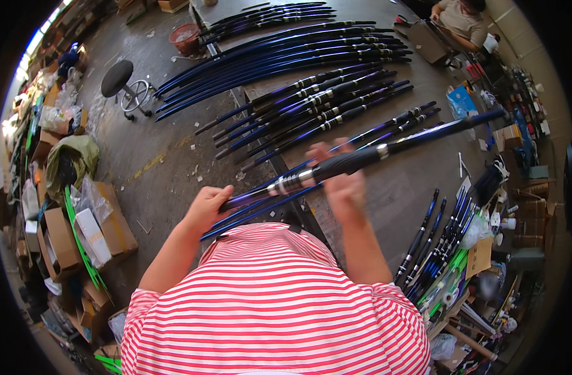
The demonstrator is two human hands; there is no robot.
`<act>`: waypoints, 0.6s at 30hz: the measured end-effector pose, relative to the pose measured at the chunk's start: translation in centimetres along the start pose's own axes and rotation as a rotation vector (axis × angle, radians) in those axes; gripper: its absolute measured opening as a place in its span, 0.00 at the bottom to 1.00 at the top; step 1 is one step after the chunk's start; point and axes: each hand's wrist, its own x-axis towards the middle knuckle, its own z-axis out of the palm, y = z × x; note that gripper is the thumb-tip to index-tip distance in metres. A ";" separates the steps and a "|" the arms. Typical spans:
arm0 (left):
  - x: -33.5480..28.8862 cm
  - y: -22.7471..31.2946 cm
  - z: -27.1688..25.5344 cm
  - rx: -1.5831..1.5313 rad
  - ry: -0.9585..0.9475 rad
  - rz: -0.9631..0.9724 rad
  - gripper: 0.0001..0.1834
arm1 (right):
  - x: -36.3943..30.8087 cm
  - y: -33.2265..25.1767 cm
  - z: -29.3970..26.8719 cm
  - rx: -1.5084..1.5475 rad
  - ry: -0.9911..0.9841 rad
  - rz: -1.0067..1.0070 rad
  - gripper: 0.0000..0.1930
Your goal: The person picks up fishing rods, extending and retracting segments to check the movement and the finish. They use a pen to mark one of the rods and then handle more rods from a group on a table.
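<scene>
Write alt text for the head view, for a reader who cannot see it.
The left hand grips a dark rod near one end; the blurred right hand is beneath its black grip. Beyond, more rods lie in bunches on a grey table.

The person is wearing a soft cloth shirt [273,300] with narrow red and white stripes that are running crosswise, its short striped sleeves [395,309] leaving both forearms [364,253] bare; the left hand [206,205] and right hand [345,190] are showing bare too.

Rods [320,98] lie across the table [386,197], overhanging its left edge, with a stool [117,78] and boxes [116,215] farther left.
</scene>
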 end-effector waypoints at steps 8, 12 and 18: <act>-1.7 1.1 -10.3 -0.645 0.303 0.448 0.17 | -3.1 -0.8 -4.8 0.045 0.718 0.099 0.11; -1.7 3.4 -7.6 -0.820 0.020 0.519 0.20 | -2.2 2.9 -1.1 0.105 0.588 0.190 0.14; -1.1 3.3 -7.4 -0.743 0.243 0.543 0.13 | -2.9 2.7 -1.5 0.118 0.526 0.142 0.26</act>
